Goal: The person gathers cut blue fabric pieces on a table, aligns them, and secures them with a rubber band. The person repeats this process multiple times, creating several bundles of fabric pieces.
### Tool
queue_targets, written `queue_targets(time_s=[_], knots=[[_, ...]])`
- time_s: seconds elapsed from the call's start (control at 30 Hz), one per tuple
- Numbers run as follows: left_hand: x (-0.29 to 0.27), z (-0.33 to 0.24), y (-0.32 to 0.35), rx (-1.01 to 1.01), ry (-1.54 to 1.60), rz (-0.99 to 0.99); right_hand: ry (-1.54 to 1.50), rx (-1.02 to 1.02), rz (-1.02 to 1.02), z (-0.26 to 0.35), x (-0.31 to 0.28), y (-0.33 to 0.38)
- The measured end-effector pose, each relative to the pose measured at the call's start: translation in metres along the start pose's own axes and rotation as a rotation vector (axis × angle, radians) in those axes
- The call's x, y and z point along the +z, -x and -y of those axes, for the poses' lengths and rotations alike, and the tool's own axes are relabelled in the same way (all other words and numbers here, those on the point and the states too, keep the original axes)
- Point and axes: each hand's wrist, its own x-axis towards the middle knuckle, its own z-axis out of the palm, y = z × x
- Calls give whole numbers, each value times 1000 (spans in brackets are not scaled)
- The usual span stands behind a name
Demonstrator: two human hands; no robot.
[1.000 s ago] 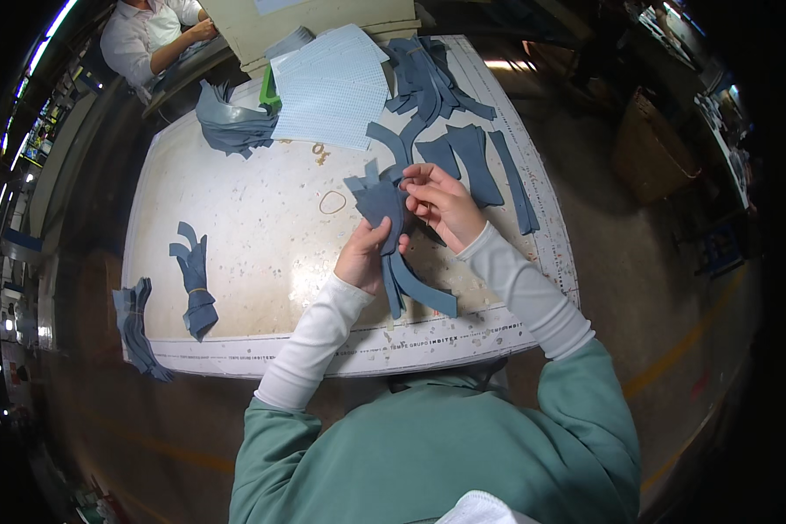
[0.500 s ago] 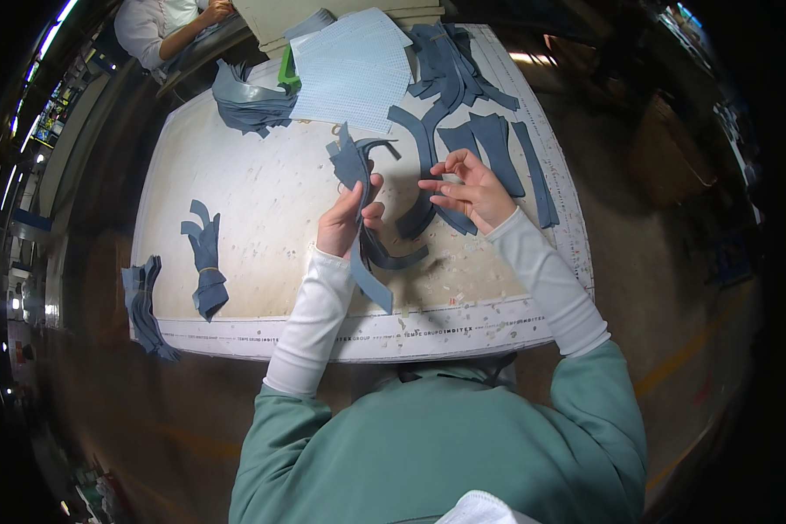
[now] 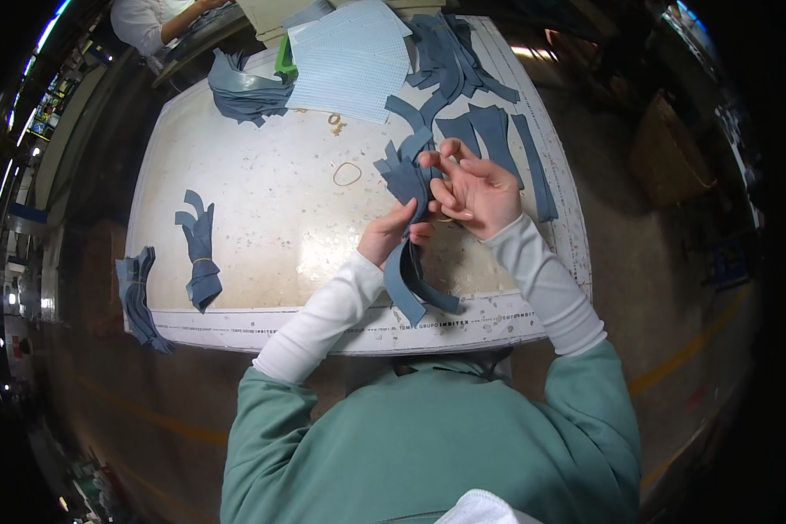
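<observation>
Pinching flat, curved blue strips point(image 3: 407, 182): left hand point(image 3: 384, 237) | right hand point(image 3: 482, 197): half-curled, hold unclear

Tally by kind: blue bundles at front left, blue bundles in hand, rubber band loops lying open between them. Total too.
Front-left blue bundles, inner bundle and edge bundle: 2
Held blue bundle, in the left hand: 1
Open rubber band loop: 1
Total: 4

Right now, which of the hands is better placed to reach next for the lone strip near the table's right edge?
Probably the right hand: it is nearer the lone strip, while the left hand grips the blue bundle.
</observation>
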Motion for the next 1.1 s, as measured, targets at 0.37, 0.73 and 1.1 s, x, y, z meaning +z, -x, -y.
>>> queue_targets(time_s=[0.37,0.73,1.1], knots=[[27,-49,29,206,-138,166,679,379,99,26,-25,16],[49,-19,29,354,-1174,-214,464,-97,10,-1,14,18],[31,-25,18,145,-1062,-265,1135,-311,164,2,26,23]])
